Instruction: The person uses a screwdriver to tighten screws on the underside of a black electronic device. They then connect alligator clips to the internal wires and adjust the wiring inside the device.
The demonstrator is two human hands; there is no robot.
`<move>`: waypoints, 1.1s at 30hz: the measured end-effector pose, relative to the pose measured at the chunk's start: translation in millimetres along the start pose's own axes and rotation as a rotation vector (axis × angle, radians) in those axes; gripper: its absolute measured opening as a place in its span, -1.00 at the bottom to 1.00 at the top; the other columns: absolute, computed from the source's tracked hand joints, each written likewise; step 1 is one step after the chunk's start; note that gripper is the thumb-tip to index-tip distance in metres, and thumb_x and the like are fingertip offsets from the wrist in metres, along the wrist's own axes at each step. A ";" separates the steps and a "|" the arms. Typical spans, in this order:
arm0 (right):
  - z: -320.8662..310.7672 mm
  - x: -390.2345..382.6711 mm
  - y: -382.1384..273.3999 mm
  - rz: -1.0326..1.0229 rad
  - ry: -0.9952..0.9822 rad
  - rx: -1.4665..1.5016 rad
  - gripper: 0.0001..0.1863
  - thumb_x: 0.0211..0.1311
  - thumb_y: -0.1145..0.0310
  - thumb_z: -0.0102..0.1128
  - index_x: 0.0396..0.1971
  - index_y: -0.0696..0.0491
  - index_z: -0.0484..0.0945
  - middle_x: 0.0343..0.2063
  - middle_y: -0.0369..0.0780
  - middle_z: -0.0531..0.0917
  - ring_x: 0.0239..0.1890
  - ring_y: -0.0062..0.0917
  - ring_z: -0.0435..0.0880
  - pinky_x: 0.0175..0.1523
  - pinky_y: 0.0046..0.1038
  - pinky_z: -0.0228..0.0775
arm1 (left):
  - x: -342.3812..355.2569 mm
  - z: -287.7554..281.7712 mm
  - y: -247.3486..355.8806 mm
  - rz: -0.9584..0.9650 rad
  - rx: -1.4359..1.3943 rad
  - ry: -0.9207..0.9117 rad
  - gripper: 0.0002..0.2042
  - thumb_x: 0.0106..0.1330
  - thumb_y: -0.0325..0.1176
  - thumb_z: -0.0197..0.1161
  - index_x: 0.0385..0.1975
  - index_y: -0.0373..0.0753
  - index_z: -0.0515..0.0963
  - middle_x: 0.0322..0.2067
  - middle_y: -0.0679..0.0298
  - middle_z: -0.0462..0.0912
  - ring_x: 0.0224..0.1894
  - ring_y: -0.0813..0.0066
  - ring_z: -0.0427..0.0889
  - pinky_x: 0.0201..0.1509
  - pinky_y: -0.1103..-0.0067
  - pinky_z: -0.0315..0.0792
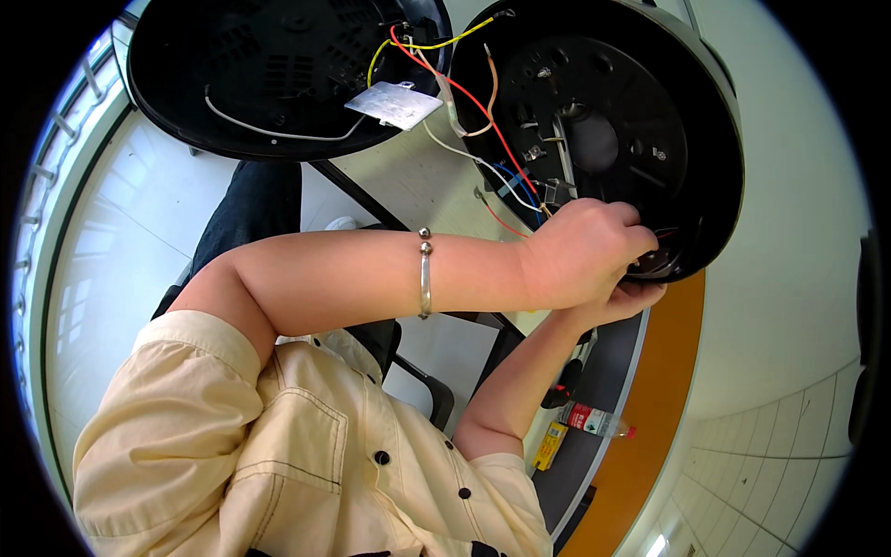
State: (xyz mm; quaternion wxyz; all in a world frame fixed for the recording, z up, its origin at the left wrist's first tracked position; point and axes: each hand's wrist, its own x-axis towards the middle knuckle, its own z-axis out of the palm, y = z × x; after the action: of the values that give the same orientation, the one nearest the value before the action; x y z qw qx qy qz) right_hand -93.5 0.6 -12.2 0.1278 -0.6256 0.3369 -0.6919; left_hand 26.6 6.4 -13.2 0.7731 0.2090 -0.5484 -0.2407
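Observation:
My left hand [589,246], with a silver bangle on its wrist, reaches over the lower rim of a round black housing [687,121]; its fingers curl around something at small parts inside, hidden from view. My right hand [626,299] is beneath that rim, fingers bent, partly covered by my left hand; what it grips is unclear. Red, blue, white, yellow and brown wires [490,111] run between the housing and a round black lid [241,56] at upper left. A square silver plate [394,104] hangs at the lid's edge among the wires.
A grey and orange ledge [670,343] runs along the right, with a plastic bottle [603,422], a yellow box [549,447] and dark tools [566,381]. A black chair frame [418,367] and my dark-trousered leg [260,195] are below. A windowed wall curves along the left.

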 end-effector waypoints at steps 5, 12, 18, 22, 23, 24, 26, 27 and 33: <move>-1.9 1.3 0.1 -0.083 -0.024 -0.147 -0.60 0.14 0.54 0.05 0.00 0.18 0.24 -0.11 -0.19 0.45 -0.11 -0.55 0.47 -0.01 -0.55 0.30 | 0.4 5.6 -8.5 0.033 0.018 0.023 -0.81 -0.12 -0.56 0.22 -0.42 -0.32 0.54 -0.55 0.17 0.52 -0.52 0.13 0.54 -0.50 0.41 0.45; -5.8 2.7 3.9 0.061 -0.025 0.229 -0.64 0.31 0.28 -0.20 0.03 0.14 0.28 -0.04 -0.20 0.44 -0.07 -0.51 0.47 0.01 -0.50 0.29 | 2.8 11.4 -11.0 0.112 0.128 0.008 -0.77 -0.16 -0.43 0.24 -0.44 -0.34 0.55 -0.62 0.15 0.50 -0.61 0.20 0.53 -0.56 0.45 0.45; 16.4 -4.0 -5.2 -0.034 0.111 -0.097 -0.63 0.33 0.23 -0.24 0.04 0.08 0.30 0.00 -0.23 0.43 -0.05 -0.56 0.45 0.03 -0.53 0.26 | 2.5 10.8 -10.9 0.120 0.172 -0.023 -0.68 -0.18 -0.33 0.25 -0.39 -0.39 0.55 -0.64 0.19 0.48 -0.62 0.27 0.54 -0.58 0.49 0.45; 6.7 -0.8 -1.6 0.141 0.202 0.239 -0.62 0.32 0.25 -0.23 0.07 0.09 0.26 0.02 -0.21 0.42 -0.04 -0.53 0.45 0.05 -0.50 0.26 | 2.5 5.6 -11.1 0.159 0.234 -0.119 -0.64 -0.16 -0.33 0.24 -0.34 -0.41 0.54 -0.59 0.19 0.50 -0.61 0.31 0.54 -0.57 0.52 0.47; 2.8 0.3 1.0 0.160 0.204 0.301 -0.62 0.32 0.26 -0.22 0.07 0.09 0.25 0.02 -0.20 0.42 -0.04 -0.52 0.45 0.06 -0.49 0.26 | 3.8 4.4 -10.7 0.171 0.239 -0.132 -0.64 -0.15 -0.33 0.24 -0.32 -0.41 0.54 -0.58 0.19 0.50 -0.60 0.31 0.54 -0.57 0.52 0.47; 0.5 1.2 2.3 0.179 0.207 0.363 -0.62 0.32 0.28 -0.22 0.08 0.10 0.24 0.02 -0.19 0.41 -0.03 -0.51 0.45 0.06 -0.48 0.25 | 4.7 3.7 -10.4 0.182 0.245 -0.146 -0.63 -0.15 -0.34 0.23 -0.31 -0.42 0.53 -0.56 0.19 0.50 -0.60 0.32 0.54 -0.57 0.53 0.47; 5.4 -6.3 5.6 0.017 0.193 0.018 -0.61 0.29 0.29 -0.17 0.08 0.11 0.24 -0.01 -0.18 0.43 -0.04 -0.49 0.46 0.05 -0.47 0.27 | 4.4 5.0 -12.2 0.230 0.277 -0.134 -0.63 -0.16 -0.35 0.23 -0.30 -0.41 0.52 -0.56 0.20 0.50 -0.60 0.33 0.54 -0.57 0.54 0.47; 10.0 -11.2 6.3 -0.062 0.188 -0.152 -0.61 0.28 0.29 -0.14 0.08 0.11 0.24 -0.02 -0.17 0.44 -0.05 -0.48 0.46 0.05 -0.46 0.28 | 3.8 5.8 -13.5 0.255 0.294 -0.130 -0.63 -0.16 -0.36 0.23 -0.30 -0.41 0.52 -0.56 0.21 0.50 -0.60 0.33 0.55 -0.57 0.54 0.47; 20.5 -8.0 -11.5 -0.031 0.161 -0.266 -0.54 0.18 0.37 0.02 0.08 0.12 0.22 -0.05 -0.11 0.43 -0.08 -0.43 0.48 -0.01 -0.45 0.34 | 7.3 11.8 -12.4 0.255 0.269 -0.059 -0.65 -0.21 -0.41 0.23 -0.34 -0.40 0.49 -0.55 0.21 0.50 -0.58 0.32 0.56 -0.56 0.54 0.48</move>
State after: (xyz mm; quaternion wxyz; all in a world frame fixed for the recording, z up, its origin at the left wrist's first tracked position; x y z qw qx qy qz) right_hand -69.7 7.7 -11.5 0.0057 -0.5847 0.4252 -0.6909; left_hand 15.6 -8.6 -11.3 0.7460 0.2324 -0.6200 -0.0713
